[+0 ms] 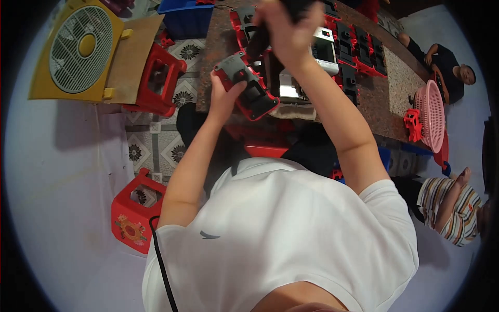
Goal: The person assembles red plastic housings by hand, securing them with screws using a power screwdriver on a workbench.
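Observation:
My left hand (223,100) grips a red, black and grey plastic housing (253,98) by its left side, tilted at the table's near edge. The thumb lies across its face. Above and to the right, my right hand (292,39) is closed round a dark handheld tool (259,42), blurred and partly cut off by the upper edge. The tool's lower end is close to the top of the housing; whether they touch cannot be told. Just right of the housing is a box-like thing with a bright, shiny face (292,89).
Several similar red and black housings (361,49) stand on the stone table (374,99). A yellow box fan (86,47) and red stools (136,216) are at left. A blue bin (187,20) stands behind. At right are a pink basket (430,117) and two people (448,78).

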`<state>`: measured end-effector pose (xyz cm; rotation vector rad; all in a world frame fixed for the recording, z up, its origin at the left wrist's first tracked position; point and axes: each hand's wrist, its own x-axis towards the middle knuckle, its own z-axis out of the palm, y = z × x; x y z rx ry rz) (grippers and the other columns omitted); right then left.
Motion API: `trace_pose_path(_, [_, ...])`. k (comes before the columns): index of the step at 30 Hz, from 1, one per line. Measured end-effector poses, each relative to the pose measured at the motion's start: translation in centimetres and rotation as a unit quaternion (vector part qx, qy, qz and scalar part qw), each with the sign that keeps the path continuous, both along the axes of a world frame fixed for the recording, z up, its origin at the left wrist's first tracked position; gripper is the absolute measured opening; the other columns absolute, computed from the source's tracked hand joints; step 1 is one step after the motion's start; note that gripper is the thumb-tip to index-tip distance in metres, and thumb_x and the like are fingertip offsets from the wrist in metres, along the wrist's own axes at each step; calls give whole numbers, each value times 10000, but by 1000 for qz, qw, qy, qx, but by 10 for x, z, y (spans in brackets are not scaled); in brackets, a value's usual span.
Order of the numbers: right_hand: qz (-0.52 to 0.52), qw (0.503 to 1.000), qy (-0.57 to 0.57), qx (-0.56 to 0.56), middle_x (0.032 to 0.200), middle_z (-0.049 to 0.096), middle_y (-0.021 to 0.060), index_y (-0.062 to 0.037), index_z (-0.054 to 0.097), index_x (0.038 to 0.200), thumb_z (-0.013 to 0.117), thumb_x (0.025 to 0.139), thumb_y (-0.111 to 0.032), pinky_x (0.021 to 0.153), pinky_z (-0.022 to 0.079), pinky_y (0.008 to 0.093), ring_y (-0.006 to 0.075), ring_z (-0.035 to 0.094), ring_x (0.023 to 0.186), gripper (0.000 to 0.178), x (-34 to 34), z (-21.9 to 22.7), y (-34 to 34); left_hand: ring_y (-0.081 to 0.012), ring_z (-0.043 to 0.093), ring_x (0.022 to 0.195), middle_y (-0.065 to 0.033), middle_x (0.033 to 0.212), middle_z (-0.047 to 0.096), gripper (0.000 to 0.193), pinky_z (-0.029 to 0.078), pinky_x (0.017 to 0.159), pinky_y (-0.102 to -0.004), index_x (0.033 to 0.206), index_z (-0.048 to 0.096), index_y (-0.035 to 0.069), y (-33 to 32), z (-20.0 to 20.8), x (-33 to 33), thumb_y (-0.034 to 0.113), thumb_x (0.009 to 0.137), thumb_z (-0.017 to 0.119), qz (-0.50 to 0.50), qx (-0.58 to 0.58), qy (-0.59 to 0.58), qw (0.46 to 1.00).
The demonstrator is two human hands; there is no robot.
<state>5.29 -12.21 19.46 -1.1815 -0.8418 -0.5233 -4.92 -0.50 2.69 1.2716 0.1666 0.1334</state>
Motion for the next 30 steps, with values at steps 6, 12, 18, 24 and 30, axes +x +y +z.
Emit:
trace_pose_path(6, [-12,983,97,-156,789,614,128,25,463,1143,682,873,-206,568,509,281,179,611,610,417,-39,8,-101,-201,544,1089,-130,1192,531,639,433,954,-330,1289,320,21,0,3,-2,161,794,698,16,68,-20,997])
trace_pose_path(12, [-42,992,48,-107,808,612,149,35,443,1159,708,861,-256,603,525,302,193,618,657,495,-58,-29,-121,-193,549,1076,-124,1179,540,589,438,940,-323,1264,348,25,-2,2,-1,168,805,689,3,49,-21,999])
trace_pose_path(18, [-62,986,110,-108,784,617,119,13,454,1137,653,885,-169,573,515,296,178,611,615,369,-49,-30,-120,-188,553,1063,-118,1165,541,557,438,941,-316,1253,355,28,-3,-1,1,152,814,677,-3,46,-22,999])
trace_pose_path(24, [64,988,137,8,706,618,70,-23,498,920,668,881,-121,517,487,264,137,607,553,200,-28,6,-87,-169,525,1098,-94,1187,524,527,409,976,-316,1252,374,25,-4,7,-2,150,834,669,-1,26,-16,1000])
trace_pose_path(30, [14,996,33,87,755,606,93,-3,460,1091,663,906,-204,517,491,271,138,581,579,340,-27,14,14,-183,562,1073,-109,1162,544,665,446,949,-320,1305,303,20,-1,5,-2,80,775,702,13,11,1,1000])
